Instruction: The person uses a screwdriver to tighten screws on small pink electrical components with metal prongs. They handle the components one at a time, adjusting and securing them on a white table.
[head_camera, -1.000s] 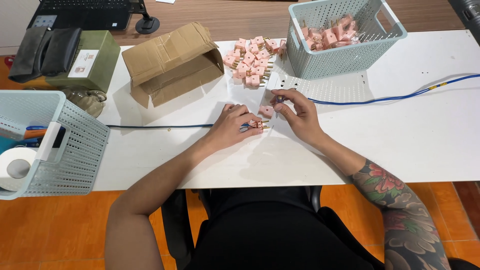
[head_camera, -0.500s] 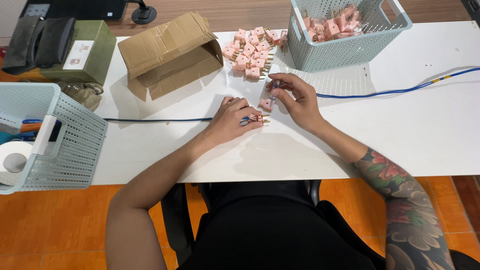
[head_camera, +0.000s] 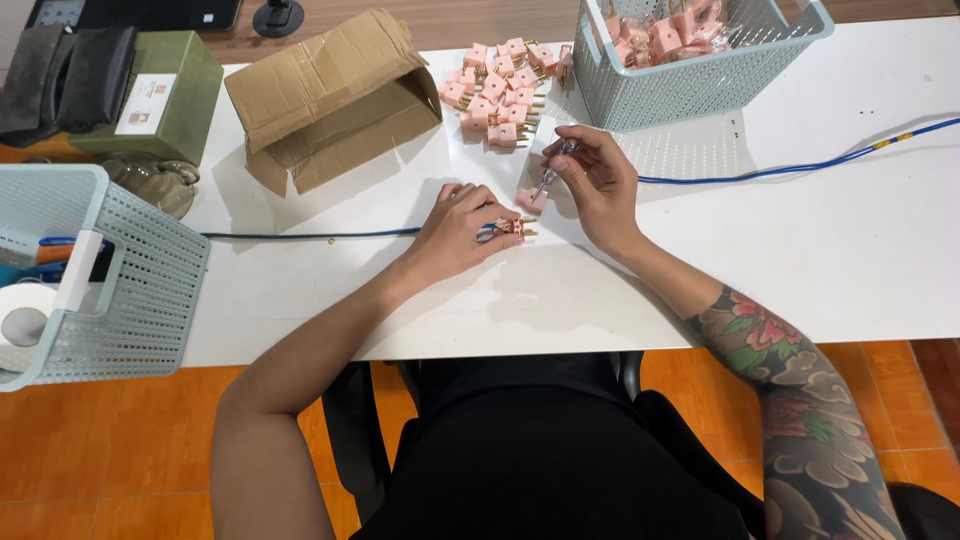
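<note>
White worktop fills most of the head view, with orange floor tiles below its near edge and a brown surface beyond its far edge.

Near the middle, the left hand lies flat on the worktop, its fingers closed in a narrow grip on a pink plug whose brass pins point right. A dark blue cable runs from under this hand to the left. Just beyond it, the right hand is raised a little and pinches a small screwdriver, its tip angled down toward a second pink plug piece lying just beside the left fingertips. A lighter blue cable runs from behind the right hand toward the right edge.

Farther back, a heap of pink plugs lies loose on the worktop, between an open cardboard box tipped on its side and a pale blue basket holding more pink parts. At the left edge a second pale blue basket stands, with a roll of white tape inside. A green box sits behind it.
</note>
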